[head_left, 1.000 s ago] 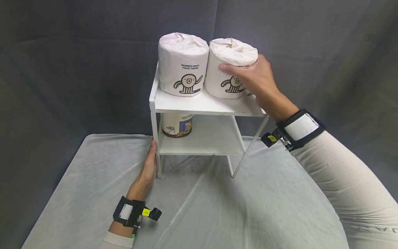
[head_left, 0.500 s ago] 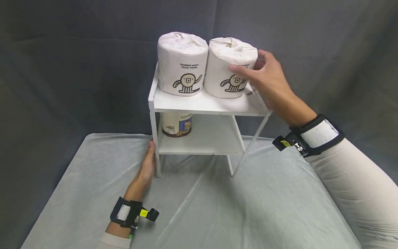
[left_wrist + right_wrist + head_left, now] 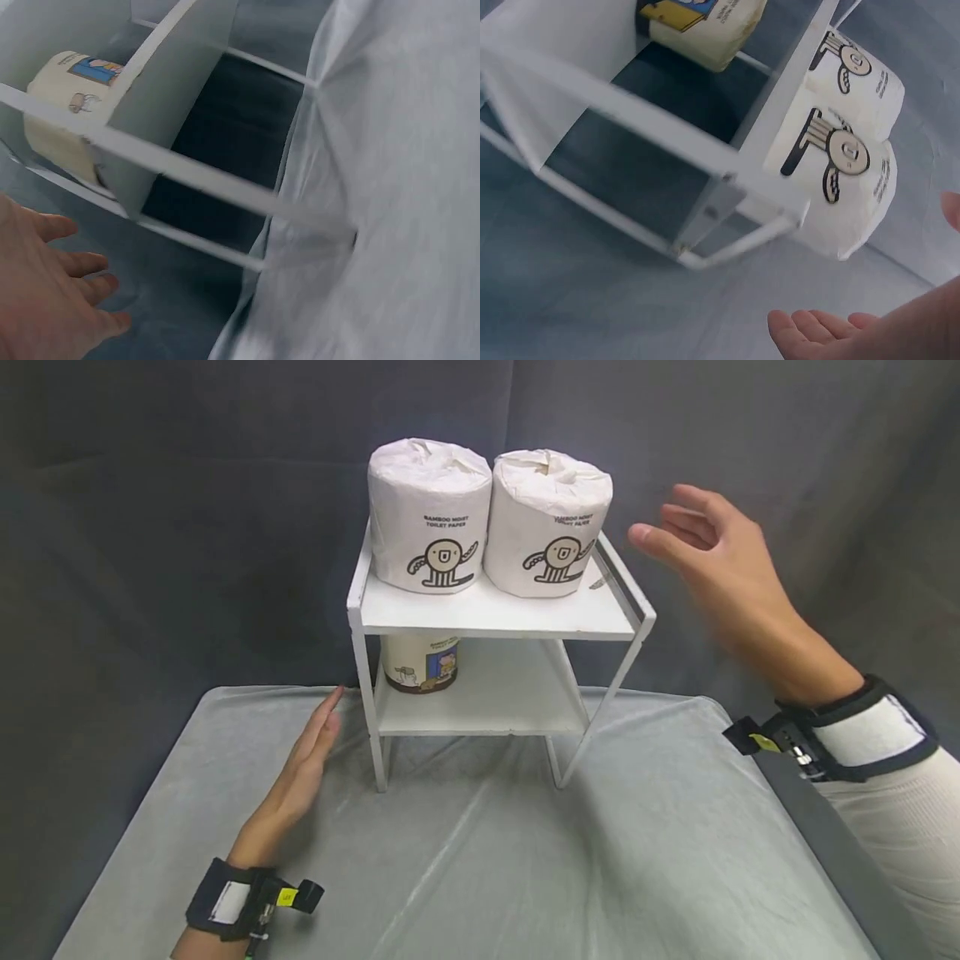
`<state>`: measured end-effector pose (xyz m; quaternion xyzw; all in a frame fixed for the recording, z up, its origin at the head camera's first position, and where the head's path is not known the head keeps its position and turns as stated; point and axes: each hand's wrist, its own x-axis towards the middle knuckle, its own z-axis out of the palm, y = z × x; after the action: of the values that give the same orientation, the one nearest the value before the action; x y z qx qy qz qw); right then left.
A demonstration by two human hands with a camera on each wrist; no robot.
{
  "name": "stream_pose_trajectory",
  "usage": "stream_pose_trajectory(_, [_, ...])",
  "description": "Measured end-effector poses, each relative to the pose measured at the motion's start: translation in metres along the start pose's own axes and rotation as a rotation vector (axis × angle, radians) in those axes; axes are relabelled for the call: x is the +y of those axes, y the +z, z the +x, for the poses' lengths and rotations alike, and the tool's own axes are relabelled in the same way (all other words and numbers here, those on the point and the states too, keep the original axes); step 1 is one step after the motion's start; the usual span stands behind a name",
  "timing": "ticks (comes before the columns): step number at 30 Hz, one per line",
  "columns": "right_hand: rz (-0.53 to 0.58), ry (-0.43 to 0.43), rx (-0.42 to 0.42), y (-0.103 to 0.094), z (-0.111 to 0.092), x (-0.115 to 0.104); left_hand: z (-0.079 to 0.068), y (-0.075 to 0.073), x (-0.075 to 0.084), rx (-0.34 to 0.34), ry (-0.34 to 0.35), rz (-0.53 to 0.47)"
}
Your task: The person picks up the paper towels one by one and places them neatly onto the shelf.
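Note:
Two white-wrapped toilet paper rolls stand side by side on the top shelf of a small white rack (image 3: 495,610): a left roll (image 3: 429,518) and a right roll (image 3: 550,527). Below, at the left of the lower shelf, sits a cream toilet paper roll (image 3: 420,664), its top hidden by the upper shelf. To the right of the rack my right hand (image 3: 720,556) hangs in the air, fingers loosely bent, apart from the right roll and holding nothing. My left hand (image 3: 300,760) is left of the rack, fingers extended, not touching the frame; the left wrist view shows that gap.
The rack stands on a table with a pale grey cloth (image 3: 480,860). Behind it hangs a dark grey curtain (image 3: 187,527). Its slanted right leg (image 3: 600,710) reaches down to the cloth.
My right hand has let go of the right roll and moved away to the right. My left hand has come off the rack's left side and drawn back leftward.

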<state>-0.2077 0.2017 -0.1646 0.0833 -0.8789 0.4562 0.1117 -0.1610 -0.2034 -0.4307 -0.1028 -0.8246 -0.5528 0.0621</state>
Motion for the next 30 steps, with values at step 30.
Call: stream_pose_trajectory(30, [-0.629, -0.303, 0.034, 0.017, -0.093, 0.167, -0.066, -0.020, 0.005, 0.061, 0.168, 0.873])
